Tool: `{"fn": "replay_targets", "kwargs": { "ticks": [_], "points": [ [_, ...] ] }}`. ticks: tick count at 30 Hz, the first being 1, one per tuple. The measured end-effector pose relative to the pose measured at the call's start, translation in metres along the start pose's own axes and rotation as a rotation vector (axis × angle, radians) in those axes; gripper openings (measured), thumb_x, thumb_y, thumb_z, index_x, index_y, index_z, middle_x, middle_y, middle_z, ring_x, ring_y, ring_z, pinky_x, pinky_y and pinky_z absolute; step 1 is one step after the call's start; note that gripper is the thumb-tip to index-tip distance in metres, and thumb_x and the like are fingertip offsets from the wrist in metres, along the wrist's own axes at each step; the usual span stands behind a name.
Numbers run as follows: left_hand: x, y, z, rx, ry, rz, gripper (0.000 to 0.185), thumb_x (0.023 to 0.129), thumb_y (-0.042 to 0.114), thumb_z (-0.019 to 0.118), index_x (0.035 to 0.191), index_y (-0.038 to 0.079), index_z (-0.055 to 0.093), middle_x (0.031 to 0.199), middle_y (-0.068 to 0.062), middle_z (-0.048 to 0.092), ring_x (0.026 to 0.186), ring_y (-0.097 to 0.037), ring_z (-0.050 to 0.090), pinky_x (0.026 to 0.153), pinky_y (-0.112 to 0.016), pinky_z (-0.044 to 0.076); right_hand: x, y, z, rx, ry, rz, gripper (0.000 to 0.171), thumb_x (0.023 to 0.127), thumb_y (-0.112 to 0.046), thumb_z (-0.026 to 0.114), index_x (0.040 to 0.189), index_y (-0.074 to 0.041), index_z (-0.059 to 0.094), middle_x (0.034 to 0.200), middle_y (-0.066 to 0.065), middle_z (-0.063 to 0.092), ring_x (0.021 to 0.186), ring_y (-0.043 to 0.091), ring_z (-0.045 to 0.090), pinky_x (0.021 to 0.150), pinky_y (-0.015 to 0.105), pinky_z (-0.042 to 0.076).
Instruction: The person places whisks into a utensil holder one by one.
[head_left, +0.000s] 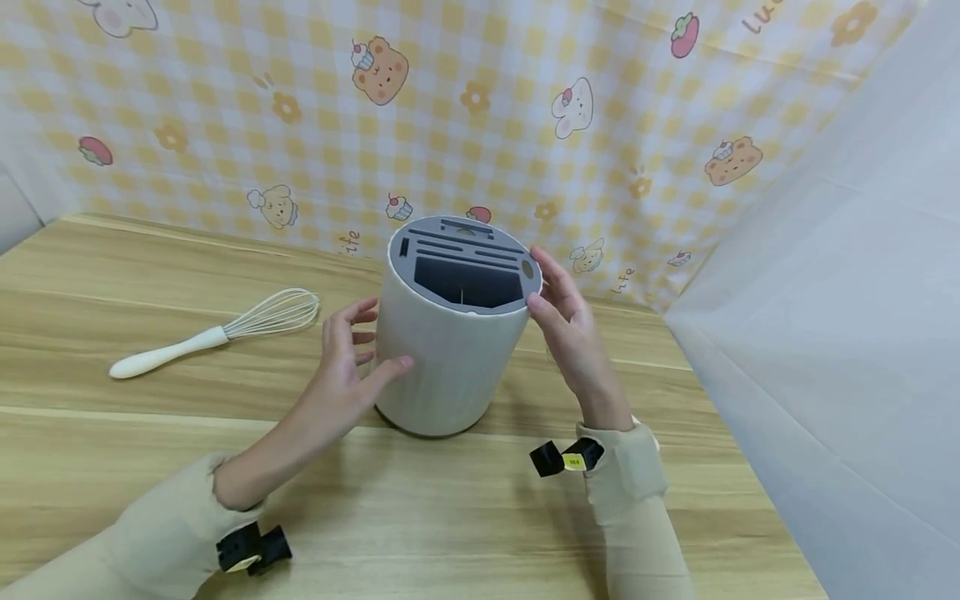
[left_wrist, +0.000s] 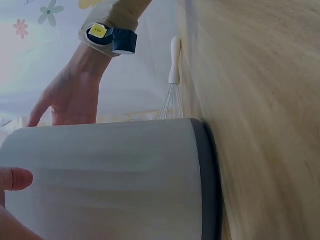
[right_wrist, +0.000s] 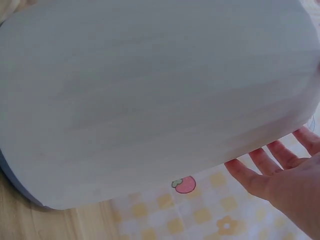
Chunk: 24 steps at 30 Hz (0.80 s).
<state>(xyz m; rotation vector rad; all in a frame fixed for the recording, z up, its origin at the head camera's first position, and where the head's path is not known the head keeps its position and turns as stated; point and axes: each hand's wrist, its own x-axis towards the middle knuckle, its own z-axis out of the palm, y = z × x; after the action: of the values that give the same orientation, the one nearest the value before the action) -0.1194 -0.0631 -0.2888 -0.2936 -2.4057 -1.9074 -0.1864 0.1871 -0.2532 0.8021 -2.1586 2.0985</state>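
Observation:
A white cylindrical holder with a grey slotted top stands upright at the middle of the wooden table. My left hand is at its left side: the thumb touches the wall and the other fingers are spread and straight. My right hand rests relaxed fingers against the upper right rim. The left wrist view shows the holder's wall, my thumb tip on it and the right hand beyond. In the right wrist view the wall fills the frame, with straight fingers beside it.
A wire whisk with a white handle lies on the table to the left, a hand's breadth from my left hand; the left wrist view catches the whisk too. A checked cartoon backdrop hangs behind. A white sheet walls off the right.

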Motion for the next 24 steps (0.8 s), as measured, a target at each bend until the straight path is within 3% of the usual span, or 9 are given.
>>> {"fn": "replay_targets", "kwargs": {
  "ticks": [7,14,24],
  "points": [
    [0.005,0.004,-0.009,0.006,0.037,0.034,0.076,0.089,0.021,0.061,0.144,0.006,0.011,0.142,-0.017,0.018,0.126,-0.036,0.027,0.105,-0.053,0.031,0.000,0.002,0.002,-0.031,0.030,-0.011,0.064,0.090,-0.031,0.058,0.145,-0.014,0.030,0.143,0.004,0.039,0.125,0.018,0.040,0.101,0.024,0.040],
    [0.014,0.006,-0.030,-0.005,0.031,0.018,0.071,0.091,0.021,0.058,0.146,0.008,0.015,0.145,-0.017,0.025,0.130,-0.035,0.028,0.108,-0.053,0.028,-0.002,0.002,0.003,-0.063,0.047,-0.016,0.065,0.090,-0.034,0.058,0.145,-0.013,0.031,0.142,0.004,0.040,0.126,0.018,0.041,0.102,0.024,0.039],
    [0.039,-0.010,-0.075,0.077,-0.066,-0.013,0.065,0.096,0.026,0.051,0.150,0.017,0.017,0.148,-0.015,0.032,0.133,-0.037,0.033,0.104,-0.054,0.034,-0.004,0.001,0.004,-0.079,0.062,0.001,0.059,0.092,-0.025,0.053,0.145,-0.013,0.030,0.142,0.003,0.040,0.127,0.018,0.040,0.102,0.024,0.039]
  ]
}}
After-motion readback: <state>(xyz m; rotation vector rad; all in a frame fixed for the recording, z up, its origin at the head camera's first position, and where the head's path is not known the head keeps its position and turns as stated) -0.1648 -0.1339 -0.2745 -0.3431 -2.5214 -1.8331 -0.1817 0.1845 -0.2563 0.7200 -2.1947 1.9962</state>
